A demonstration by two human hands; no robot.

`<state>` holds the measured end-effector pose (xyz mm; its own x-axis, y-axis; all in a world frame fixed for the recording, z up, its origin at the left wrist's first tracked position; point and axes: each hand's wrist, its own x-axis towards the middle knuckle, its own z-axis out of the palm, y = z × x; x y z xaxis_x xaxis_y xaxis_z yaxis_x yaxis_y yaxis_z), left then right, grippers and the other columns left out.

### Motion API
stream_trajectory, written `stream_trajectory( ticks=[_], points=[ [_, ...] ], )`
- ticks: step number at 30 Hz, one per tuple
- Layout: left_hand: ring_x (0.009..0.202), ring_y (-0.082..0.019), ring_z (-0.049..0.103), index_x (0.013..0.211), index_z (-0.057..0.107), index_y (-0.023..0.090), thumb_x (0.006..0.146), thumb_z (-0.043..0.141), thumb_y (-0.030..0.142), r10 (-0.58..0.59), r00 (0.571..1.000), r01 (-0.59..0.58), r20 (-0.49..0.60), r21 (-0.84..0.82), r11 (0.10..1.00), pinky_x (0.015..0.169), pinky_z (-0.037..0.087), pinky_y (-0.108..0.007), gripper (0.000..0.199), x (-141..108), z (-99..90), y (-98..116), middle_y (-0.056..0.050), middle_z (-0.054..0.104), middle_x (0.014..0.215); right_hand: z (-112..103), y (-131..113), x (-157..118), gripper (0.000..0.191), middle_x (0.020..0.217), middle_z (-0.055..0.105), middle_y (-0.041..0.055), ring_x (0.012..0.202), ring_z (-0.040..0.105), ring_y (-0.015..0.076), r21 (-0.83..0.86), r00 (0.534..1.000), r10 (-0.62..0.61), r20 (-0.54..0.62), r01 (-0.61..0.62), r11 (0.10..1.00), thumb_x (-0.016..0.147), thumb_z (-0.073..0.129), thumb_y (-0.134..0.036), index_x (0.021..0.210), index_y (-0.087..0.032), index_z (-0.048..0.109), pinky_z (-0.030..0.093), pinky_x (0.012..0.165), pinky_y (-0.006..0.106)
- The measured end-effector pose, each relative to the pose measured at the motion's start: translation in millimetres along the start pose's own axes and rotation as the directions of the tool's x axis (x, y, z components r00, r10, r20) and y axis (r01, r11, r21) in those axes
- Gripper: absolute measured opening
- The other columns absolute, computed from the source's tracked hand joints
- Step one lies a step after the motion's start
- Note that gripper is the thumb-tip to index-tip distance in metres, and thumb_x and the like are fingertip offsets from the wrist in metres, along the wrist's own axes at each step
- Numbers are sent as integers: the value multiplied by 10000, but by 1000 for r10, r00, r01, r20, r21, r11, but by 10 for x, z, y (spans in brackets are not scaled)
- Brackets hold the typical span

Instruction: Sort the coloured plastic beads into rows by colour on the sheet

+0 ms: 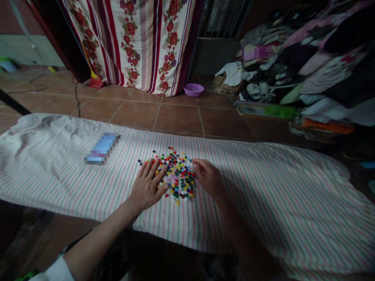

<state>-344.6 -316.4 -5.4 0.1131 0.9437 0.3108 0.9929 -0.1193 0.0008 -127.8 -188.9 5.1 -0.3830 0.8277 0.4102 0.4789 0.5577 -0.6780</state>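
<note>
Many small, flat, colourful pieces (177, 175) lie in a loose pile on a striped cloth (249, 187). My left hand (145, 185) rests palm down over the pile's left side, fingers spread and touching some pieces. At the right edge of the pile is my right hand (209, 177), its fingers curled and the index finger and thumb drawn close together. Whatever may sit between those fingertips is too small to make out. A few dark pieces lie apart from the pile at its upper left.
A blurred-out phone-like object (102, 149) lies on the cloth to the left. Beyond the cloth are a tiled floor (178, 117), a purple basin (193, 90) and a flowered curtain (146, 47). Heaped clothes (319, 62) fill the back right.
</note>
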Motion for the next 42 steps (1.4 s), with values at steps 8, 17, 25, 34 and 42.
stream_trajectory(
  ticks=[8, 17, 25, 34, 42],
  points=[
    [1436, -357, 65, 1446, 289, 304, 913, 352, 510, -25, 1000, 26, 14, -40, 999, 1105, 259, -570, 575, 278, -49, 133, -34, 314, 1521, -60, 25, -16, 286, 995, 690, 79, 891, 651, 192, -11, 1000, -12, -29, 12, 1000, 896, 417, -307, 1011, -207, 659, 540, 758, 315],
    [1440, -320, 102, 1391, 393, 294, 889, 363, 563, 128, 992, -129, -14, -79, 989, 1155, 169, -549, 570, 249, -186, 633, -12, 243, 1551, -92, 47, -20, 281, 968, 697, 75, 880, 660, 188, 29, 998, 4, -58, -2, 1000, 900, 419, -313, 989, -207, 664, 542, 776, 315],
    [1414, -252, 238, 1364, 421, 311, 914, 279, 564, 242, 969, -238, 37, -92, 967, 1143, 226, -502, 536, 224, -7, 895, -1, 390, 1481, -140, 35, -9, 300, 959, 700, 73, 809, 670, 178, 47, 998, 13, -65, -10, 999, 911, 406, -347, 989, -212, 663, 551, 732, 306],
    [1426, -261, 203, 1400, 364, 283, 906, 322, 557, 126, 992, -127, -19, -28, 992, 1146, 219, -521, 567, 375, 29, 784, -62, 323, 1516, -266, 78, -42, 301, 965, 700, 76, 828, 669, 181, 42, 995, 40, -88, -36, 998, 916, 410, -354, 997, -208, 660, 544, 739, 308],
    [1383, -248, 312, 1369, 416, 211, 921, 271, 546, 167, 986, -165, 18, -88, 982, 1141, 229, -515, 577, 666, 190, 1138, -86, 412, 1463, -256, 56, -24, 317, 955, 706, 74, 882, 660, 187, 44, 994, 53, -100, -49, 998, 907, 398, -343, 977, -216, 680, 535, 799, 320]
  ],
)
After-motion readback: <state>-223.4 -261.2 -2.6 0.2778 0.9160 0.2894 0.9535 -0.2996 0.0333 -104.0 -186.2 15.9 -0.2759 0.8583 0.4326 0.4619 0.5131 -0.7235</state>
